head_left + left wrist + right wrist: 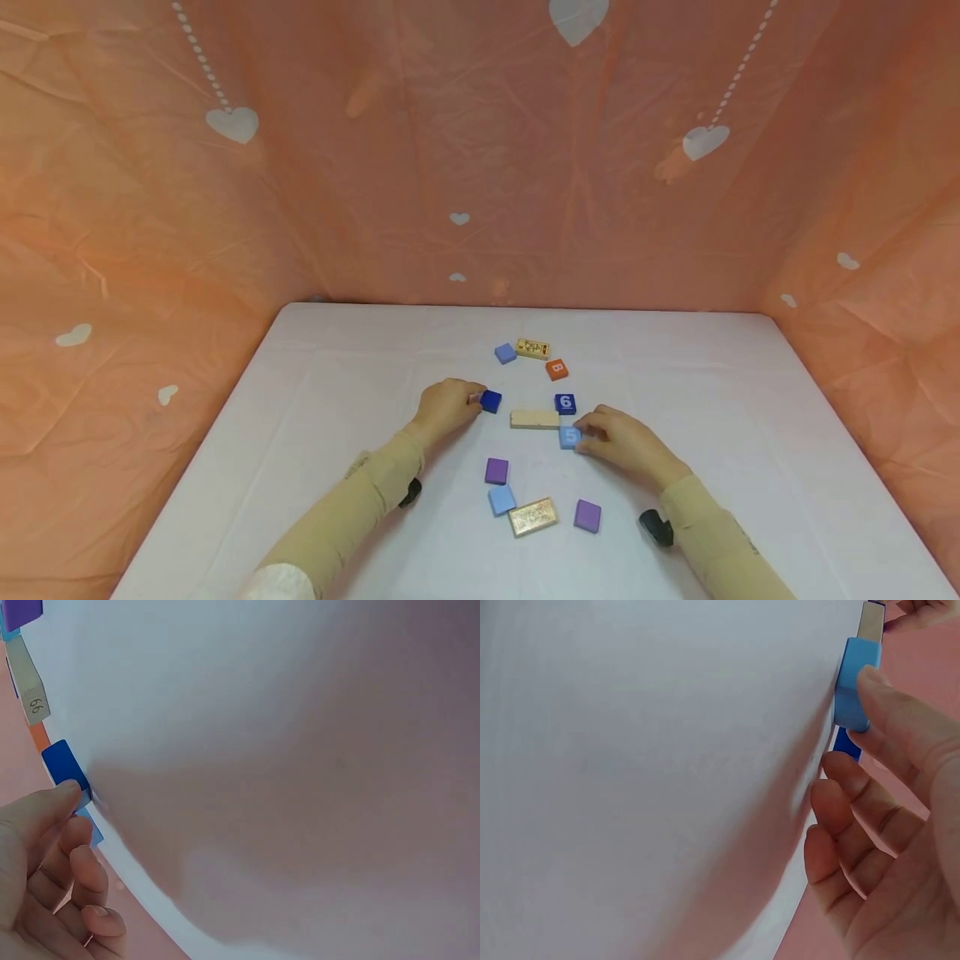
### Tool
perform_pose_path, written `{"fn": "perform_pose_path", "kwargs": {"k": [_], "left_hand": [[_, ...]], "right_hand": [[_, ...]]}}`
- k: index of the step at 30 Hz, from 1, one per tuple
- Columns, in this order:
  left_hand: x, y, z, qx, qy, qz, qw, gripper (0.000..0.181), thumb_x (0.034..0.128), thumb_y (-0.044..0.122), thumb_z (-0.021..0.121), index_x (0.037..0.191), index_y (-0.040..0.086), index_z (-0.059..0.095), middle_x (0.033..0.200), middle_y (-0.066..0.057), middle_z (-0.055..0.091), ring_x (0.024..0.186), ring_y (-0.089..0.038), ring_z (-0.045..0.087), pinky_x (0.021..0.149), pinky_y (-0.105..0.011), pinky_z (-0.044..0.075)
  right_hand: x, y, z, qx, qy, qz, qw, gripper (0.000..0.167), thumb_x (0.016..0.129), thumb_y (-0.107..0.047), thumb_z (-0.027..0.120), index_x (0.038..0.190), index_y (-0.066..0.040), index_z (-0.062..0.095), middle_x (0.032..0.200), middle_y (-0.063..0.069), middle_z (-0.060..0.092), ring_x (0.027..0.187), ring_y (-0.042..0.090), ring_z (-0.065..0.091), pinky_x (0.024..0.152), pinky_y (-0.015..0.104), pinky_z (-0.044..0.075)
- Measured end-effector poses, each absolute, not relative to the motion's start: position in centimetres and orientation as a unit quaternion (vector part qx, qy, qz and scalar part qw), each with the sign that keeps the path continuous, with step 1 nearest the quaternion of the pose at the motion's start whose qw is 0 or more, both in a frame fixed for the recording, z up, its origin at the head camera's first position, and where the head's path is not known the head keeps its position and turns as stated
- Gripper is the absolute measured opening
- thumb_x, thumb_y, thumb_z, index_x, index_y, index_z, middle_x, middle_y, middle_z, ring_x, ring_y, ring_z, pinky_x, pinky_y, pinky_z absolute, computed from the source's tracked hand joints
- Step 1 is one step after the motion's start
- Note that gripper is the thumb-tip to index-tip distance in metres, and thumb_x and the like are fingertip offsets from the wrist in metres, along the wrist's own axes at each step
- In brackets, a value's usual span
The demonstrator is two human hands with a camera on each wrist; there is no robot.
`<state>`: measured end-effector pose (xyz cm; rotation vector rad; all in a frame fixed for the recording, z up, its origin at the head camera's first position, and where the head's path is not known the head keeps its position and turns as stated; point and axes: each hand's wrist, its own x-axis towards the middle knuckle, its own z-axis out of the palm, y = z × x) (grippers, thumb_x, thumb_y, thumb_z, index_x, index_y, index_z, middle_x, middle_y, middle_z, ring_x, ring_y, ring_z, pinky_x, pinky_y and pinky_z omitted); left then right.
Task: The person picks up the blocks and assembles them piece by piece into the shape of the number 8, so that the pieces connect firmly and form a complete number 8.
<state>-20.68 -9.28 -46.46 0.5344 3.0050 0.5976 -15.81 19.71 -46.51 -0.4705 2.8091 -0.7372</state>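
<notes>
My left hand (448, 410) pinches a dark blue square tile (491, 402) between thumb and forefinger at its left edge. In the left wrist view the thumb lies on that tile (66, 766). On the right, my right hand (622, 442) grips a light blue tile marked 5 (570, 437) by its right edge. The right wrist view shows its thumb against this light blue tile (855, 682). Between the hands lies a pale wooden domino-like block (534, 419), close to the tile marked 5. A dark blue tile with a white number (566, 404) sits just above.
Farther back are a periwinkle tile (506, 353), a gold patterned block (533, 349) and an orange lettered tile (557, 369). Nearer lie a purple tile (497, 471), a light blue tile (502, 500), a gold block (533, 517) and another purple tile (587, 516). Orange cloth surrounds the white table (360, 350).
</notes>
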Motion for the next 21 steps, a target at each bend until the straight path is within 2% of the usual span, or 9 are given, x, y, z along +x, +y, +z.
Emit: {"fn": "perform_pose_path", "kwargs": {"k": [12, 21], "left_hand": [[-20.3, -8.3, -46.2, 0.175, 0.968, 0.178, 0.01, 0.026, 0.0815, 0.022, 0.068, 0.105, 0.013, 0.071, 0.1, -0.004, 0.073, 0.096, -0.022, 0.067, 0.079, -0.038, 0.053], [-20.2, -7.9, -46.2, 0.174, 0.971, 0.167, -0.005, 0.024, 0.0802, 0.024, 0.069, 0.103, 0.014, 0.072, 0.098, -0.003, 0.073, 0.094, -0.022, 0.068, 0.076, -0.037, 0.053]], "right_hand": [[-15.8, 19.7, -46.7, -0.155, 0.949, -0.256, 0.102, 0.028, 0.082, -0.032, 0.069, 0.107, -0.019, 0.067, 0.09, -0.009, 0.058, 0.084, 0.009, 0.05, 0.084, 0.032, 0.05], [-15.8, 19.9, -46.7, -0.171, 0.95, -0.247, 0.089, 0.029, 0.082, -0.032, 0.069, 0.107, -0.017, 0.068, 0.089, -0.01, 0.058, 0.082, 0.009, 0.048, 0.077, 0.028, 0.047]]}}
